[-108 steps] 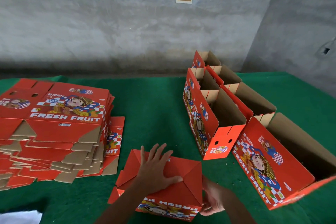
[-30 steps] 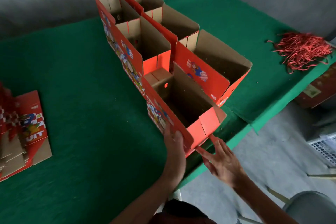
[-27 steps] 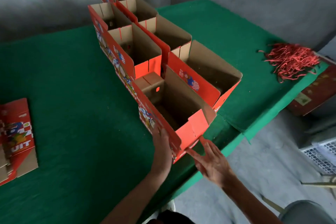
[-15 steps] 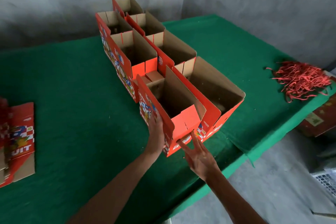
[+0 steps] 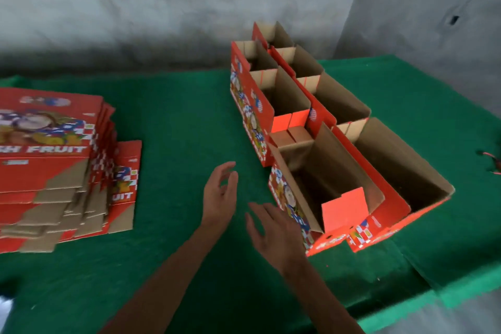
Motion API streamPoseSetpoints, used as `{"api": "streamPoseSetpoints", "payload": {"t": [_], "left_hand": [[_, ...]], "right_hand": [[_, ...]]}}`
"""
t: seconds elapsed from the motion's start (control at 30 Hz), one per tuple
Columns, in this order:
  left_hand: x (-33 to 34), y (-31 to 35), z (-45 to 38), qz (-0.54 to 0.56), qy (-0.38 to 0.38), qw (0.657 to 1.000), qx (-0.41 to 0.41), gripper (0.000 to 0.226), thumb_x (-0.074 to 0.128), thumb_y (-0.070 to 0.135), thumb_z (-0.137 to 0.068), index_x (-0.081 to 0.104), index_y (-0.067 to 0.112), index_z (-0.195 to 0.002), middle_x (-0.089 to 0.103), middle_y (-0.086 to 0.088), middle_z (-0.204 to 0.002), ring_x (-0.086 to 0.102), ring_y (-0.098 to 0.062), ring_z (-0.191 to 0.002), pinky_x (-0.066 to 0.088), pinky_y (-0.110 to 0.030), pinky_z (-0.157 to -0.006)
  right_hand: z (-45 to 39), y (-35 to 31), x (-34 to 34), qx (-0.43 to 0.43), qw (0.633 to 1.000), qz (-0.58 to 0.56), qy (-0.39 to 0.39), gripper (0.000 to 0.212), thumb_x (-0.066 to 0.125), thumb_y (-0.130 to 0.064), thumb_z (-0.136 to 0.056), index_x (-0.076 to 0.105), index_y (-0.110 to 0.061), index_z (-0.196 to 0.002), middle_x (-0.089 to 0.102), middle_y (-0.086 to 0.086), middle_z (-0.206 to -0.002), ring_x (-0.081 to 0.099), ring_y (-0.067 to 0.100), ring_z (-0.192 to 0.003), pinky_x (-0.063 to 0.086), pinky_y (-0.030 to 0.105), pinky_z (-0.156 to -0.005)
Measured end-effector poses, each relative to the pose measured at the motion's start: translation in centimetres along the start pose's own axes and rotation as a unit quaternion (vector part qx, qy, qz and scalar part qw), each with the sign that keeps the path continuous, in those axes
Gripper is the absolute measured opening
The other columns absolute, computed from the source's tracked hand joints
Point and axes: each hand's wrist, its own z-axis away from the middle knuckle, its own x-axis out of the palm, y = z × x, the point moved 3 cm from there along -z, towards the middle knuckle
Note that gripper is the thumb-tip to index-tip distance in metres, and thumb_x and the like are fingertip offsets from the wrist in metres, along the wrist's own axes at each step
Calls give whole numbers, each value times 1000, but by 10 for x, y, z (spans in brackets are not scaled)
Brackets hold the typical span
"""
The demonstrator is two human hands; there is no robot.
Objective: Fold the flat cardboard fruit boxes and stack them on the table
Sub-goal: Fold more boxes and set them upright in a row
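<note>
On the green cloth-covered table (image 5: 176, 116) we see two groups of cardboard: at the left, a pile of flat boxes (image 5: 51, 160) printed in red with "FRESH FRUIT" lettering, their brown flaps fanned out along the near edge; at the right, folded boxes standing upright with open tops in two rows that run away from us toward the grey concrete wall (image 5: 162, 3).

The nearest folded box (image 5: 322, 190) stands close to the table's front edge, touching the larger folded box (image 5: 401, 179) on its right and the next box of its own row (image 5: 273, 106) behind it. One of its orange end flaps points up inside the opening.

Our left hand (image 5: 219, 195) hovers above the cloth between the flat pile and the folded rows, fingers loosely spread and lightly bent, holding nothing. Our right hand (image 5: 276, 233) is just beside the near left corner of the nearest folded box, fingers relaxed and apart, also holding nothing; whether its fingertips touch the printed side of the box we cannot tell, since the hand is blurred.

At the far right edge, a small piece of red string (image 5: 488, 160) lies on the cloth.
</note>
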Motion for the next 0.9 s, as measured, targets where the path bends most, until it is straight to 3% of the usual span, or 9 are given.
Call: {"api": "streamPoseSetpoints", "payload": {"t": [0.2, 0.27, 0.37, 0.43, 0.53, 0.63, 0.73, 0.83, 0.9], "left_hand": [[-166, 12, -26, -89, 126, 987, 37, 25, 59, 12, -103, 62, 18, -127, 65, 2, -122, 63, -10, -111, 57, -36, -92], [-220, 17, -34, -156, 154, 974, 61, 27, 60, 10, -102, 62, 11, -128, 65, -2, -121, 64, -20, -110, 57, -44, -92], [-296, 21, -43, -260, 184, 946, 60, 31, 64, 16, -100, 61, 16, -130, 61, -1, -128, 58, -21, -119, 54, -46, -99], [-343, 18, -49, -334, 208, 918, 46, 39, 68, 19, -97, 60, 16, -135, 58, -5, -137, 52, -24, -128, 50, -48, -105], [-401, 6, -56, -448, 208, 869, -1, 54, 72, 27, -93, 55, 15, -143, 50, -12, -149, 39, -32, -143, 30, -55, -120], [-435, -13, -58, -483, 196, 849, -86, 67, 66, 42, -95, 42, 21, -153, 31, -12, -163, 16, -33, -155, 9, -52, -127], [-444, -30, -57, -494, 171, 842, -134, 79, 60, 52, -95, 27, 20, -159, 14, -12, -170, -1, -30, -158, 2, -49, -129], [-437, -35, -56, -480, 165, 849, -145, 85, 61, 52, -94, 20, 19, -161, 6, -13, -171, -6, -30, -158, -1, -45, -129], [-427, -31, -57, -437, 177, 870, -143, 83, 64, 44, -94, 22, 17, -160, 14, -13, -170, 4, -30, -158, 6, -45, -129]], "right_hand": [[-85, -104, 81, -39, 995, -85, -24, 30, 75, -30, -92, 76, -15, -117, 75, -1, -98, 71, 20, -82, 58, 33, -69], [-107, -139, 106, -62, 991, -112, -46, 32, 72, -32, -94, 74, -15, -120, 75, -1, -97, 71, 19, -81, 57, 32, -68], [-135, -192, 142, -71, 982, -143, -102, 37, 61, -42, -99, 70, -20, -129, 74, -3, -102, 70, 14, -85, 58, 32, -69], [-150, -226, 165, -64, 974, -167, -138, 39, 56, -47, -100, 66, -27, -132, 73, -7, -110, 69, 11, -90, 57, 30, -72], [-166, -265, 200, -58, 965, -179, -182, 37, 58, -40, -101, 60, -33, -137, 70, -7, -115, 66, 8, -93, 55, 25, -76], [-173, -286, 229, 4, 961, -161, -226, 38, 55, -42, -103, 55, -31, -140, 62, -5, -120, 62, 7, -97, 55, 25, -83], [-172, -293, 250, 71, 944, -157, -282, 39, 54, -46, -103, 54, -26, -136, 54, 0, -124, 62, 15, -105, 55, 32, -91], [-172, -291, 260, 140, 919, -221, -294, 29, 59, -42, -101, 66, -16, -112, 64, 4, -115, 67, 18, -98, 57, 38, -89], [-172, -287, 260, 175, 908, -247, -290, 26, 63, -38, -99, 68, -12, -95, 68, 5, -99, 68, 19, -85, 59, 40, -81]]}}
